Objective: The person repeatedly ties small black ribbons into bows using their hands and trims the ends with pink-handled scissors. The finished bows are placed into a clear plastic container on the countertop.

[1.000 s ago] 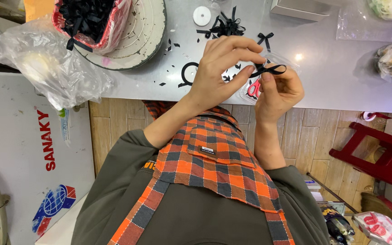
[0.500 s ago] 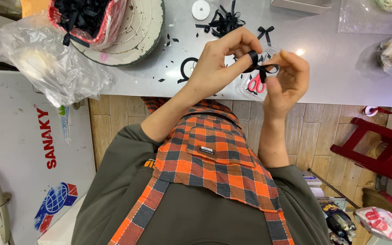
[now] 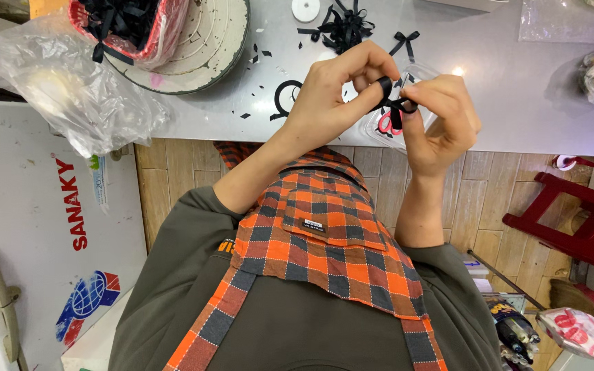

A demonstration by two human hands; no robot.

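My left hand [image 3: 335, 96] and my right hand [image 3: 441, 117] meet above the front edge of a grey table [image 3: 503, 89]. Both pinch a short black ribbon [image 3: 394, 104] between the fingertips. One loop of it wraps round my left index finger. Under my hands lies a clear plastic box with red-handled scissors [image 3: 383, 126] in it. A curl of black ribbon [image 3: 284, 96] lies on the table just left of my left hand. My orange checked apron fills the lower part of the view.
A pile of black bows [image 3: 342, 27] and a single bow [image 3: 405, 41] lie farther back. At the back left stand a red-lined basket of ribbons [image 3: 132, 27], a round woven tray [image 3: 207, 48] and a plastic bag [image 3: 70, 89]. A white chest freezer [image 3: 29, 233] stands left, a red stool [image 3: 586, 220] right.
My hands have drawn closer together. The ribbon, held out as a small bow shape before, is now looped over my left index finger and pinched by my right fingers.
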